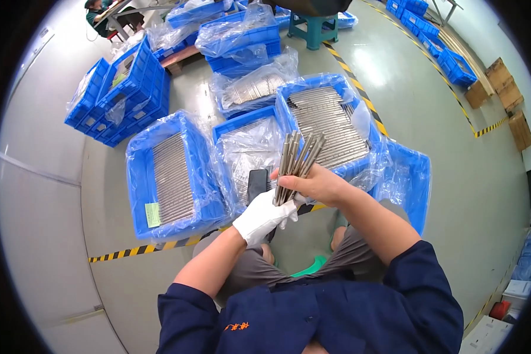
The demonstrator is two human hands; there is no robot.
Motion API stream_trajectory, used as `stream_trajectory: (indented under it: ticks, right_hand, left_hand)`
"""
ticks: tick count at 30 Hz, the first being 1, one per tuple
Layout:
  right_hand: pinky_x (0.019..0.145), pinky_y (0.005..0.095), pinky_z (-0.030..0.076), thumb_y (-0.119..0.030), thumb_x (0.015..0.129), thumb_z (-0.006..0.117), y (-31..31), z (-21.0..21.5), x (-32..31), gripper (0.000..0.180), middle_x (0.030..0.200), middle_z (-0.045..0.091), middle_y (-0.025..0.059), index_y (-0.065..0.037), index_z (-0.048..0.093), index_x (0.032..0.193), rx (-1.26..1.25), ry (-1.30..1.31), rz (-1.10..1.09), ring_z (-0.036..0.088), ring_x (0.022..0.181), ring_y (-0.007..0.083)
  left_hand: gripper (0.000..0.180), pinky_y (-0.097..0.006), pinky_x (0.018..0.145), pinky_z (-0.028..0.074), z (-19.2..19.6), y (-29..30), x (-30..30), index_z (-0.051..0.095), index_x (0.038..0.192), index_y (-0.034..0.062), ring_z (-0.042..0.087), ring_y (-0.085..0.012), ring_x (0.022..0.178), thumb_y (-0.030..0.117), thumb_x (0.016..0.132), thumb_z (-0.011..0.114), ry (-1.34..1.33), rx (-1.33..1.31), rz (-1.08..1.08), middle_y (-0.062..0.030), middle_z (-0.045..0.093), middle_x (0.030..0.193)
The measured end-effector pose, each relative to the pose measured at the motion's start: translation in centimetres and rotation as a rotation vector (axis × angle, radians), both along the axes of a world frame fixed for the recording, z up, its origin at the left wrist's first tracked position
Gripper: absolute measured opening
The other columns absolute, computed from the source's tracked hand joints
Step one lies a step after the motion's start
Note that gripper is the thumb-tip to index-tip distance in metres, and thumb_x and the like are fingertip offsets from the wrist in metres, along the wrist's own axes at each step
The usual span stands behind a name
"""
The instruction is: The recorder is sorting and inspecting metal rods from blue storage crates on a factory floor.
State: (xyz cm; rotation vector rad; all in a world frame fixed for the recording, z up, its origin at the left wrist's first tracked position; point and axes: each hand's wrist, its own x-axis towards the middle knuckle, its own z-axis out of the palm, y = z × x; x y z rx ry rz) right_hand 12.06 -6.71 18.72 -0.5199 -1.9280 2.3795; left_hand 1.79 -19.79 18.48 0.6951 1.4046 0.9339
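A bundle of several thin metal rods [300, 154] stands tilted between my two hands, upper ends fanned apart. My left hand [262, 218], in a white glove, closes around the lower ends. Bare, my right hand [320, 184] wraps the bundle from the right, a little higher up. Just beyond is a blue crate [284, 97] lined with clear plastic and filled with rows of similar rods [327, 124]. Left of my gloved hand, a black phone [257, 184] lies on the plastic of the middle crate [221, 127]. Some rods are hidden by my fingers.
At the left stands a lined blue crate [137, 203] of rods with a green label [152, 215]; at the right, another lined crate [423, 189]. Stacked crates [135, 88] rise behind, near a teal stool [314, 30]. Striped tape [138, 250] marks the floor. Another person [100, 16] sits far left.
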Motion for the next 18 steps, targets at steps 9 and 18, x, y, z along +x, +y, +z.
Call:
stream_trajectory:
  ticks: [9, 18]
  right_hand:
    - [0.067, 0.0246, 0.044, -0.021, 0.084, 0.055, 2.2, 0.1, -1.4, 0.03, 0.089, 0.059, 0.003, -0.003, 0.054, 0.109, -0.061, -0.044, 0.033, 0.054, 0.078, 0.0089]
    - [0.054, 0.0211, 0.035, -0.024, 0.073, 0.068, 2.2, -0.6, -1.5, 0.019, 0.072, 0.054, -0.005, -0.01, 0.06, 0.084, -0.228, -0.145, -0.42, 0.043, 0.062, 0.0042]
  left_hand:
    - [0.025, -0.025, 0.053, 0.04, -1.4, 1.1, -1.2, 0.053, 0.082, 0.0013, 0.049, -0.0105, 0.056, 0.026, 0.082, 0.05, -0.068, 0.088, 0.07, -0.0057, 0.059, 0.071]
    - [0.028, -0.023, 0.05, 0.04, -1.8, 1.0, -2.2, 0.054, 0.089, 0.0016, 0.049, -0.0101, 0.056, 0.028, 0.081, 0.056, -0.071, 0.053, 0.079, -0.0062, 0.057, 0.071]
